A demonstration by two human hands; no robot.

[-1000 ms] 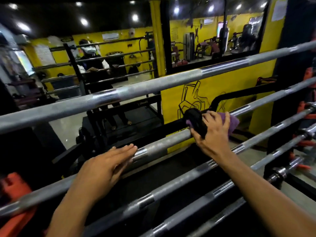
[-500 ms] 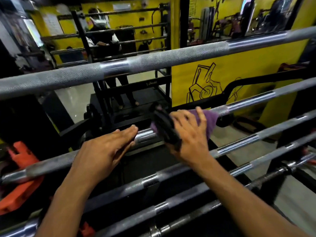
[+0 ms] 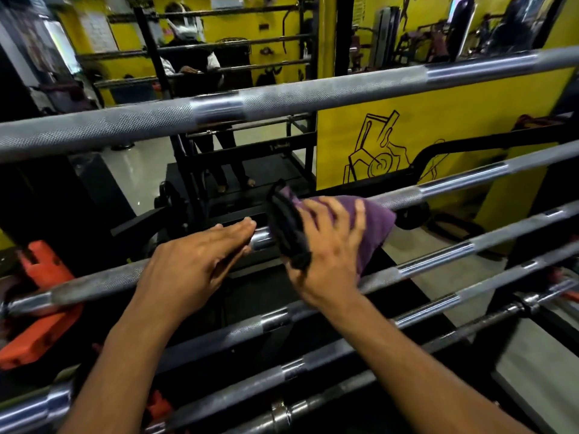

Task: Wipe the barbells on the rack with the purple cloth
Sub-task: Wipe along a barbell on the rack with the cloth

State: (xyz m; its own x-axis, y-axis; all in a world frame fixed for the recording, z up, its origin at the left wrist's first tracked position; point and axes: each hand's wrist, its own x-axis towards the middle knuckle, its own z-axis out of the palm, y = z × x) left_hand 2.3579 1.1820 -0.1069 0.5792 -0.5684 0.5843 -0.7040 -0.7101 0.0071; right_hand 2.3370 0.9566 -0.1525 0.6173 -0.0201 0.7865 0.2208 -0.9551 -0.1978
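Note:
Several steel barbells lie across the rack, one above another. My right hand holds the purple cloth wrapped over the second barbell, fingers spread and curved across the cloth. A black strap-like piece hangs at the thumb side of that hand. My left hand rests flat on the same barbell just left of the cloth, fingers straight, fingertips almost touching the black piece. The top barbell crosses above both hands, and a third barbell runs below them.
Orange weight plates sit low at the left behind the bars. A yellow wall panel with a black drawing stands behind the rack. A mirror at the back reflects a person and bars. More barbells run below my forearms.
My right hand has slid the purple cloth leftward along the second barbell until it nearly meets my left hand, which stayed flat on the bar. The view has moved closer.

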